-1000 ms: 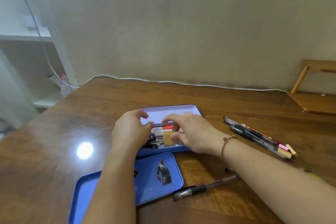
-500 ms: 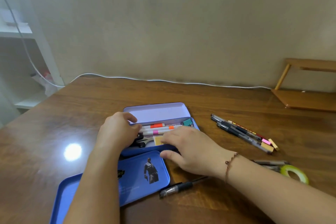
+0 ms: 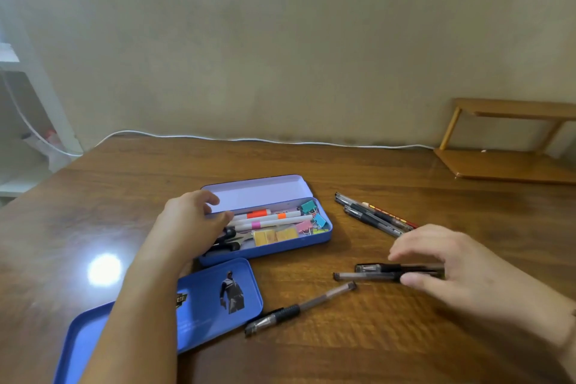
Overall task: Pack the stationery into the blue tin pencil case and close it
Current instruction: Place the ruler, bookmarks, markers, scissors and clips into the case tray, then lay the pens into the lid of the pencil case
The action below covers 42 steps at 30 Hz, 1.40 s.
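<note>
Centrally, the blue tin pencil case point(image 3: 324, 235) is recorded lying open on the wooden table point(image 3: 405, 337), its pale hinged lid point(image 3: 255, 192) folded back toward the wall. Listed inside: three white markers point(image 3: 268, 219) with orange and pink bands, coloured binder clips point(image 3: 313, 215) at the right end, yellow erasers point(image 3: 274, 235) along the near wall, and black-handled scissors point(image 3: 229, 240), partly hidden. The left hand point(image 3: 190, 221) is laid over the case's left end, fingers loosely curled at the rim; whether anything is gripped cannot be told. A separate blue tray point(image 3: 215, 299) printed with a figure is placed at lower left, crossed by the forearm. At right of centre, two dark pens point(image 3: 374, 271) are pinched between the thumb and fingers of the right hand point(image 3: 452, 265), though motion blur softens the contact. One more pen point(image 3: 299, 309) is entered below centre, and a cluster of pens point(image 3: 374, 215) to the case's right.
</note>
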Available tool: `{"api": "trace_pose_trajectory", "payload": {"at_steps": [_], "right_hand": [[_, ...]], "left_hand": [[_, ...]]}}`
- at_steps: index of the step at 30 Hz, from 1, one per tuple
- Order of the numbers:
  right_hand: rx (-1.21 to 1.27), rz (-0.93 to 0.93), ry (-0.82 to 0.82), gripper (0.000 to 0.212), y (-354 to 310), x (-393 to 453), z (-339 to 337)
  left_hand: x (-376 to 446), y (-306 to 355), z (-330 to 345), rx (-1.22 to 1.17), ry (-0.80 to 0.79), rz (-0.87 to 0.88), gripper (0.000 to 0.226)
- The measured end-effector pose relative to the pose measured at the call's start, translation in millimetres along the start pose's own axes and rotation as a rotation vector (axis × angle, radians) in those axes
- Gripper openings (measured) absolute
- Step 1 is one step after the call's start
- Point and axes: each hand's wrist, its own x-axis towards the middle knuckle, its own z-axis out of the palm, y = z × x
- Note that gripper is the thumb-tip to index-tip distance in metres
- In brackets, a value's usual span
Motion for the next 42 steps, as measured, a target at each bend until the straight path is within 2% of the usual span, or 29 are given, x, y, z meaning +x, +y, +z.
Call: {"api": "trace_pose_trajectory", "payload": {"at_steps": [3, 7, 10, 13, 16, 18, 21, 23, 25, 29, 31, 32, 34, 36, 38, 42], "right_hand": [[-0.022, -0.087, 0.036, 0.023, -10.4, -3.6, 11.3], [-0.043, -0.203, -0.095, 0.04, -37.3, 2.6, 25.6], [-0.112, -0.164, -0.13, 0.049, -42.1, 9.7, 29.1], [-0.09, -0.088, -0.013, 0.039, -23.3, 10.0, 29.1], [-0.045, 0.003, 0.033, 0.017, 0.8, 2.9, 24.3], [-0.021, 0.052, 0.058, 0.013, 10.3, 0.1, 21.2], [-0.004, 0.094, 0.061, 0.012, 15.9, -0.1, 19.9], [-0.033, 0.091, 0.066, 0.009, 15.3, 1.2, 20.4], [-0.037, 0.087, 0.142, 0.007, 12.3, 0.7, 20.5], [0.22, 0.047, 0.346, 0.02, -4.9, 0.1, 23.9], [0.323, -0.042, 0.266, 0.031, -22.5, 3.1, 29.5], [0.294, -0.087, 0.195, 0.037, -30.8, 5.9, 35.4], [0.074, -0.16, 0.105, 0.046, -44.3, 12.9, 46.4], [-0.125, -0.207, 0.137, 0.035, -50.4, 19.2, 48.5], [-0.169, -0.184, 0.146, 0.019, -48.1, 18.5, 41.2], [-0.159, 0.025, 0.065, 0.006, -16.0, -5.8, 15.9]], "left_hand": [[-3.1, 4.3, 4.2, -0.025, -0.041, 0.06, 0.045], [-6.9, 7.6, 4.0, -0.029, -0.084, 0.098, 0.046], [-13.1, 10.1, -0.9, 0.033, -0.037, 0.133, 0.047], [-26.6, 6.8, -10.1, 0.114, -0.096, 0.175, 0.068], [-52.9, -11.3, -24.2, 0.165, -0.307, 0.266, 0.101], [-72.8, -30.2, -35.5, 0.268, -0.392, 0.287, 0.111], [-96.1, -59.1, -48.7, 0.327, -0.366, 0.211, 0.12], [-103.7, -78.1, -55.4, 0.277, -0.296, 0.213, 0.117], [-110.7, -88.5, -60.4, 0.193, -0.251, 0.225, 0.107], [-124.8, -81.7, -60.5, 0.066, -0.165, 0.203, 0.1], [-128.8, -78.5, -56.7, 0.059, -0.134, 0.217, 0.1], [-130.8, -77.1, -55.6, 0.064, -0.13, 0.223, 0.1], [-132.7, -74.5, -53.8, 0.071, -0.121, 0.238, 0.098], [-132.9, -74.1, -51.5, 0.103, -0.109, 0.259, 0.09], [-132.8, -72.5, -49.9, 0.135, -0.105, 0.271, 0.087], [-130.7, -58.0, -42.9, 0.112, -0.164, 0.279, 0.089]]}}
